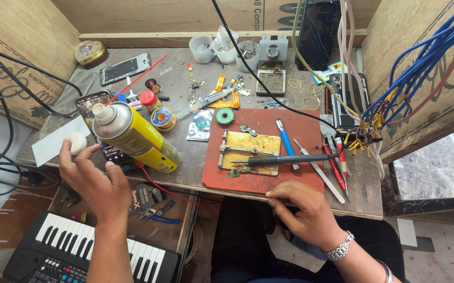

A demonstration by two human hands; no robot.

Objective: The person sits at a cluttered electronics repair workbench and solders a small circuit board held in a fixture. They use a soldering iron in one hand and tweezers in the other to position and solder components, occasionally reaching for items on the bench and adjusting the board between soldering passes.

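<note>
A yellow spray can (138,139) with a white nozzle and a thin red straw lies tilted on the left of the workbench, over a dark phone (113,152). My left hand (93,186) sits just below it with fingers spread. The thumb is against the can's side and a fingertip is by a small white cap (76,142). My right hand (303,209) rests on the front edge of the red mat (258,181) and holds nothing. Above it a black soldering iron (284,159) lies across a brass board holder (250,149) with small circuit boards.
Tweezers, a blue-handled tool (286,139) and red-handled tools lie on the mat's right. Solder spools, white cups (202,50), a phone frame (125,68) and small parts crowd the back. Blue and red wire bundles (421,68) hang at the right. A small keyboard (80,251) sits below left.
</note>
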